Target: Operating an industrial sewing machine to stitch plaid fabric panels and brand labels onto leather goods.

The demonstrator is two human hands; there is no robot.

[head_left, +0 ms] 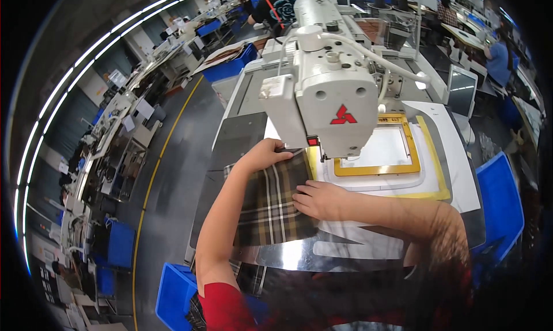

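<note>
A dark plaid cloth piece (271, 201) in brown, black and white lies flat on the sewing machine's bed, left of the needle area. My left hand (264, 155) rests at its far edge, fingers stretched out beside the white machine head (334, 95); some fingertips are hidden there. My right hand (317, 200) lies on the cloth's right edge with its fingers spread. Neither hand grips anything that I can see. Right of the cloth, a yellow rectangular frame (377, 171) sits on a white template sheet (466, 184) with yellow edging.
Blue bins stand at the lower left (173, 299) and on the right (501, 204); plaid cloth shows near the left one. A screen (462, 89) stands behind the right side of the table. A yellow floor line (151, 187) runs along the aisle. Other people work farther back.
</note>
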